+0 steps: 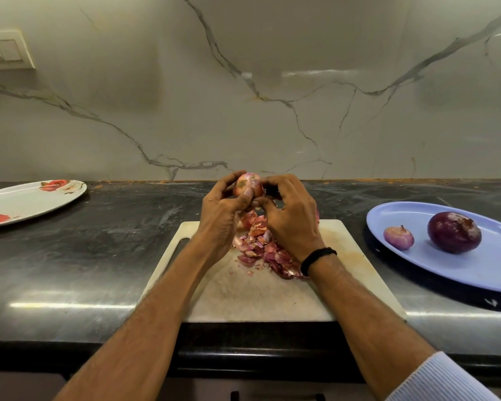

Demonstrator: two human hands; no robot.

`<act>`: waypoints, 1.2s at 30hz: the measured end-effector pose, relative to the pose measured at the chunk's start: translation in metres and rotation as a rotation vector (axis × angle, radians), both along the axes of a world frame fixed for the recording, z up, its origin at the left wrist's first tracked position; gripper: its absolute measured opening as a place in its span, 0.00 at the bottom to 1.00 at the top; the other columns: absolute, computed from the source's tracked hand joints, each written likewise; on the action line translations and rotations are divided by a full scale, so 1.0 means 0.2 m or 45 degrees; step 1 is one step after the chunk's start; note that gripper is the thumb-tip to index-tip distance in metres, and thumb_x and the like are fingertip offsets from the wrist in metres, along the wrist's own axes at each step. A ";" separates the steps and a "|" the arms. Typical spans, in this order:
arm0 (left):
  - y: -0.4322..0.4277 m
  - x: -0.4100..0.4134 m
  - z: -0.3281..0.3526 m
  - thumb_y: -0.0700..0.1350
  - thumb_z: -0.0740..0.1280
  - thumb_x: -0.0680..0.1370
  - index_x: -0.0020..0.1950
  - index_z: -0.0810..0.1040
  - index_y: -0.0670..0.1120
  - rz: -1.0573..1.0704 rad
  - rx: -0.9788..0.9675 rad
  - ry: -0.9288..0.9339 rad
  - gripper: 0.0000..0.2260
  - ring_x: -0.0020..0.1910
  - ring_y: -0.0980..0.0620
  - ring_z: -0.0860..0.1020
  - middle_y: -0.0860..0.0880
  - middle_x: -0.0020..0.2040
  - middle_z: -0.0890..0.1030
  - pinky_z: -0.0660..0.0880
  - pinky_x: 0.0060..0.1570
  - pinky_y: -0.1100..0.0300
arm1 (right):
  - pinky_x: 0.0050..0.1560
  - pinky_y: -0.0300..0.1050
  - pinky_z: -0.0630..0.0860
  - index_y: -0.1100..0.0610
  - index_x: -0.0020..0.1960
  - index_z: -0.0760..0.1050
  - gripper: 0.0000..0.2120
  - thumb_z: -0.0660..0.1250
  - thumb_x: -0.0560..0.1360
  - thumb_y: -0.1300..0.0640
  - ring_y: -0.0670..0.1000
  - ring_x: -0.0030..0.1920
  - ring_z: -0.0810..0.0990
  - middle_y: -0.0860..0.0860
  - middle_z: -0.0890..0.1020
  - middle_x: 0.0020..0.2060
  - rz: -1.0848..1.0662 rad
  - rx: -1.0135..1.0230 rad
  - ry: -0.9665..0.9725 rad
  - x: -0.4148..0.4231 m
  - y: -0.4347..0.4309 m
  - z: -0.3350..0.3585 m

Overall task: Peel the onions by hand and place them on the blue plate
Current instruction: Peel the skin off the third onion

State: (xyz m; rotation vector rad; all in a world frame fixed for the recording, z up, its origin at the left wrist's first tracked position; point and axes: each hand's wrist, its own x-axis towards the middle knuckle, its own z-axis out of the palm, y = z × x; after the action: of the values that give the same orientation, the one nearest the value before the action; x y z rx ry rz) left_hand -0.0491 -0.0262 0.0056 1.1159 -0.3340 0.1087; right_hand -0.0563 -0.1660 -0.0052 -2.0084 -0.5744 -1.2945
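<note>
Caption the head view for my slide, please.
Left hand holds an onion, right hand peels it; two peeled onions on blue plate.

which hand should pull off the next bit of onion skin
Probably the right hand: its fingers pinch at the onion, which the left hand grips steady above the peel pile.

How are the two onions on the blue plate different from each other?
The big onion is much larger than the little onion. The big onion is dark purple, the little onion pale pinkish. The little onion has a small tip sticking up; the big onion has a rough dull patch on top. Both look peeled and lie apart on the blue plate.
</note>
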 end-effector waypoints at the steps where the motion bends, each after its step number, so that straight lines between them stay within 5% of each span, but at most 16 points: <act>1: 0.00 0.00 0.00 0.32 0.69 0.77 0.67 0.78 0.43 0.013 0.011 -0.004 0.19 0.55 0.45 0.83 0.42 0.61 0.80 0.81 0.53 0.54 | 0.54 0.26 0.72 0.62 0.53 0.78 0.11 0.75 0.72 0.63 0.47 0.47 0.77 0.55 0.80 0.48 0.000 0.005 0.005 0.00 0.00 0.00; 5: 0.00 0.01 -0.01 0.33 0.71 0.76 0.66 0.78 0.45 0.050 0.063 -0.015 0.19 0.56 0.46 0.83 0.43 0.59 0.81 0.81 0.57 0.50 | 0.51 0.24 0.71 0.62 0.49 0.80 0.05 0.72 0.73 0.66 0.48 0.46 0.79 0.54 0.82 0.45 -0.021 0.012 -0.002 0.00 0.00 0.00; 16: 0.00 0.02 -0.02 0.35 0.70 0.78 0.66 0.75 0.45 0.082 0.020 0.054 0.17 0.48 0.46 0.85 0.40 0.57 0.83 0.82 0.45 0.55 | 0.46 0.26 0.70 0.62 0.51 0.79 0.07 0.67 0.75 0.70 0.46 0.43 0.76 0.53 0.81 0.44 -0.006 -0.052 0.087 0.02 -0.01 -0.02; 24: 0.00 0.03 -0.03 0.39 0.67 0.81 0.65 0.78 0.44 0.081 0.018 0.045 0.12 0.52 0.47 0.85 0.47 0.52 0.86 0.82 0.51 0.53 | 0.42 0.32 0.72 0.61 0.49 0.76 0.04 0.69 0.75 0.65 0.47 0.41 0.75 0.53 0.79 0.43 0.040 -0.007 0.112 0.01 0.01 -0.02; 31: -0.01 0.02 -0.02 0.37 0.65 0.81 0.61 0.82 0.43 0.018 0.034 0.043 0.11 0.57 0.43 0.83 0.43 0.55 0.86 0.82 0.57 0.48 | 0.55 0.39 0.77 0.53 0.73 0.66 0.22 0.65 0.81 0.51 0.49 0.58 0.77 0.53 0.74 0.63 0.236 0.329 0.551 -0.01 0.00 0.03; 34: -0.01 0.01 -0.03 0.36 0.66 0.80 0.62 0.81 0.40 0.007 0.044 0.047 0.12 0.58 0.41 0.83 0.40 0.56 0.85 0.81 0.59 0.45 | 0.64 0.51 0.76 0.51 0.69 0.71 0.18 0.61 0.82 0.46 0.46 0.58 0.78 0.47 0.78 0.58 0.302 0.393 0.723 -0.02 0.00 0.02; 36: -0.01 0.01 -0.03 0.35 0.66 0.80 0.62 0.82 0.39 0.025 0.074 0.030 0.12 0.57 0.40 0.83 0.40 0.56 0.85 0.81 0.58 0.45 | 0.61 0.50 0.78 0.53 0.66 0.73 0.15 0.63 0.82 0.49 0.47 0.57 0.79 0.48 0.79 0.56 0.361 0.493 0.759 -0.02 0.00 0.03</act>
State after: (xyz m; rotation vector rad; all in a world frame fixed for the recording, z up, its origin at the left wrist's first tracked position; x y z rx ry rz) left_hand -0.0479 -0.0289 -0.0004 1.1775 -0.3066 0.1038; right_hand -0.0610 -0.1662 0.0004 -1.7805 -0.2778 -0.5394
